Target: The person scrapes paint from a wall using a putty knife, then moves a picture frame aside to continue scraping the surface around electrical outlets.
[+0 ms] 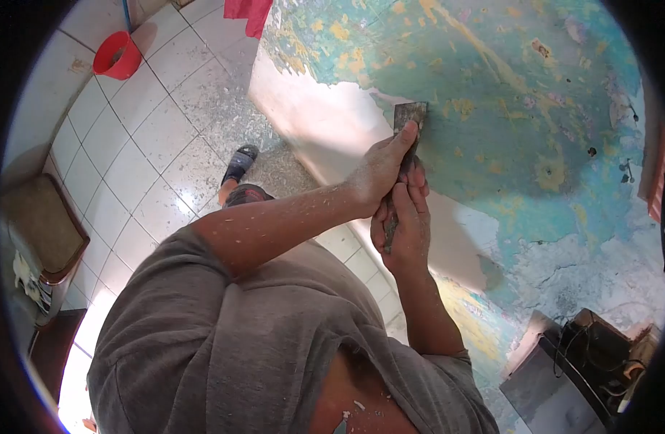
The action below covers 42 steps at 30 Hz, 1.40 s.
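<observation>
A paint scraper (411, 113) with a worn, dirty metal blade lies against the wall (484, 123), whose turquoise paint is blotched with yellow. The blade is at the edge between the turquoise paint and a bare whitish strip (332, 123). My left hand (383, 166) is closed around the scraper close to the blade, its thumb laid along the metal. Just below it, my right hand (406, 228) is wrapped around the handle, which my fingers partly hide. Pale flecks dot my left forearm (289, 217).
Paint flakes cover the tiled floor (202, 94) along the wall's base. A red bucket (117, 56) stands far left, a brown-seated chair (47, 224) at left. Dark equipment with cables (589, 354) is at lower right. Red cloth (247, 14) hangs at the top.
</observation>
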Motion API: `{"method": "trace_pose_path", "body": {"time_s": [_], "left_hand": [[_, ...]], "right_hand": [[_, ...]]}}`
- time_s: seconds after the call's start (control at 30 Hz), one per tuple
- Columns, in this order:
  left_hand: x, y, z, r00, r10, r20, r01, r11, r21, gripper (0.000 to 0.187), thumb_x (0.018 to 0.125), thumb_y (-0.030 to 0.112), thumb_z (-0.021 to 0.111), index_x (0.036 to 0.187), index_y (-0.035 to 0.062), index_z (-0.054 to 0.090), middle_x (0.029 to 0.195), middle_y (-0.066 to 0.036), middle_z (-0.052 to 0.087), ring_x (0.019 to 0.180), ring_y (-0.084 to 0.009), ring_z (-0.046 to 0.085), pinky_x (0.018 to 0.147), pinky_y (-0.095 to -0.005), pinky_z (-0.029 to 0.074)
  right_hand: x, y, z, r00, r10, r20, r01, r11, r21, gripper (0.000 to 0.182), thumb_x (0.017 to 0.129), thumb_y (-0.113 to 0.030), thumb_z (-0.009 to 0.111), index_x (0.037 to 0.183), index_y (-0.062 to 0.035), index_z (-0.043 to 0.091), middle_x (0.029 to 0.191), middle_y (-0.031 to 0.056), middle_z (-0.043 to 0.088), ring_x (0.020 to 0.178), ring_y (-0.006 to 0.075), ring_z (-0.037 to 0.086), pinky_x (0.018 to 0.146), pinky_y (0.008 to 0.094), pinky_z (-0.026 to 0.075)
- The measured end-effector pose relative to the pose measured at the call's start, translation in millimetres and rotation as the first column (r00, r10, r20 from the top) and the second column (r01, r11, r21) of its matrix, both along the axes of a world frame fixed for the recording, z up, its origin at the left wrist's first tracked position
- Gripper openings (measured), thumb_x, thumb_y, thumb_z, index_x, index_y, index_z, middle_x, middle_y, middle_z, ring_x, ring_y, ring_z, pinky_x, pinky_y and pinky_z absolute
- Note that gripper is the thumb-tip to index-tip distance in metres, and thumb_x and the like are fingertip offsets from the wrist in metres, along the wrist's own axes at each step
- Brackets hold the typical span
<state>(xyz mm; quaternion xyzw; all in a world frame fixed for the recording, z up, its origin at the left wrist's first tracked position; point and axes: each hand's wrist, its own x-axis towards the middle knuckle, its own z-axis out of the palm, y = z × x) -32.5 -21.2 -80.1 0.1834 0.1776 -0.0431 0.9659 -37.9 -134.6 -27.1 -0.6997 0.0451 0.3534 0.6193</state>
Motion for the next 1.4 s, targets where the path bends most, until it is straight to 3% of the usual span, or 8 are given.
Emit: {"method": "trace_pose_path", "body": {"time_s": [0.57, 0.63, 0.7, 0.8, 0.97, 1.03, 1.2, 1.4], "left_hand": [[-15.0, -10.3, 15.7, 0.995, -0.073, 0.062, 0.068, 0.994, 0.082, 0.071, 0.098, 0.073, 0.042, 0.082, 0.0049, 0.053, 0.070, -0.011, 0.060, 0.066, -0.0214, 0.063, 0.062, -0.0333, 0.052], [1.5, 7.2, 10.5, 0.997, -0.040, 0.059, 0.033, 0.993, 0.112, 0.069, 0.099, 0.071, 0.041, 0.084, 0.0049, 0.053, 0.069, -0.010, 0.060, 0.066, -0.0214, 0.063, 0.062, -0.0332, 0.052], [4.1, -3.7, -0.3, 0.998, 0.030, 0.058, -0.038, 0.990, 0.133, 0.073, 0.101, 0.070, 0.037, 0.091, 0.0007, 0.058, 0.070, -0.011, 0.065, 0.062, -0.0186, 0.064, 0.060, -0.0302, 0.052], [-11.3, -14.2, 11.2, 0.998, 0.004, 0.058, -0.010, 0.993, 0.117, 0.070, 0.101, 0.069, 0.037, 0.081, 0.0053, 0.055, 0.070, -0.010, 0.061, 0.065, -0.0212, 0.063, 0.061, -0.0332, 0.053], [10.1, 7.2, 3.4, 0.991, 0.050, 0.125, -0.063, 0.992, 0.107, 0.074, 0.100, 0.071, 0.038, 0.086, 0.0012, 0.058, 0.070, -0.011, 0.064, 0.063, -0.0186, 0.064, 0.061, -0.0313, 0.053], [11.0, 12.6, -1.2, 0.992, 0.095, 0.085, -0.107, 0.984, 0.145, 0.075, 0.100, 0.072, 0.037, 0.086, 0.0012, 0.059, 0.070, -0.011, 0.064, 0.063, -0.0187, 0.064, 0.061, -0.0315, 0.053], [-18.6, -9.4, 5.5, 0.997, -0.039, 0.063, 0.032, 0.993, 0.110, 0.073, 0.102, 0.069, 0.035, 0.092, 0.0012, 0.059, 0.071, -0.011, 0.065, 0.064, -0.0183, 0.064, 0.062, -0.0311, 0.052], [5.6, 3.8, -14.5, 0.997, 0.078, 0.020, -0.078, 0.997, 0.021, 0.073, 0.101, 0.071, 0.034, 0.091, 0.0032, 0.059, 0.072, -0.012, 0.065, 0.065, -0.0179, 0.063, 0.061, -0.0310, 0.052]], "right_hand": [[-16.7, 4.9, 10.0, 0.964, -0.061, 0.258, 0.071, 0.997, -0.030, 0.034, 0.108, -0.030, 0.044, 0.116, 0.0010, 0.055, 0.076, 0.0039, 0.056, 0.045, 0.0091, 0.046, 0.039, 0.0239, 0.037], [11.6, -16.2, -1.4, 0.953, 0.169, 0.253, -0.148, 0.984, -0.100, 0.046, 0.108, -0.027, 0.043, 0.142, 0.0035, 0.045, 0.081, 0.0033, 0.056, 0.045, 0.0086, 0.045, 0.040, 0.0235, 0.036], [24.2, -37.5, -28.3, 0.918, 0.397, -0.007, -0.328, 0.769, 0.548, 0.035, 0.109, -0.018, 0.043, 0.143, -0.0083, 0.048, 0.108, 0.0016, 0.062, 0.085, 0.0029, 0.057, 0.069, 0.0163, 0.048], [-24.3, -3.0, 7.2, 0.976, -0.094, 0.196, 0.095, 0.995, 0.003, 0.037, 0.107, -0.029, 0.046, 0.128, 0.0006, 0.052, 0.076, 0.0024, 0.055, 0.043, 0.0075, 0.043, 0.039, 0.0226, 0.034], [10.2, 0.1, 5.7, 0.997, -0.037, 0.071, 0.036, 0.999, 0.010, 0.042, 0.108, -0.029, 0.046, 0.140, -0.0027, 0.048, 0.074, 0.0023, 0.054, 0.044, 0.0073, 0.042, 0.040, 0.0218, 0.033], [24.9, -2.1, -7.3, 0.954, 0.298, 0.016, -0.291, 0.919, 0.264, 0.035, 0.108, -0.017, 0.042, 0.141, -0.0078, 0.045, 0.103, 0.0078, 0.064, 0.064, 0.0061, 0.058, 0.048, 0.0169, 0.044], [-31.6, -11.8, 6.3, 0.989, -0.127, 0.070, 0.127, 0.992, 0.010, 0.026, 0.108, -0.018, 0.042, 0.130, -0.0060, 0.051, 0.093, 0.0077, 0.064, 0.054, 0.0100, 0.056, 0.038, 0.0219, 0.042], [7.4, 6.3, -8.5, 0.997, 0.069, 0.018, -0.069, 0.997, 0.027, 0.024, 0.108, -0.023, 0.046, 0.124, -0.0081, 0.053, 0.075, 0.0012, 0.059, 0.043, 0.0094, 0.048, 0.036, 0.0213, 0.037]]}}
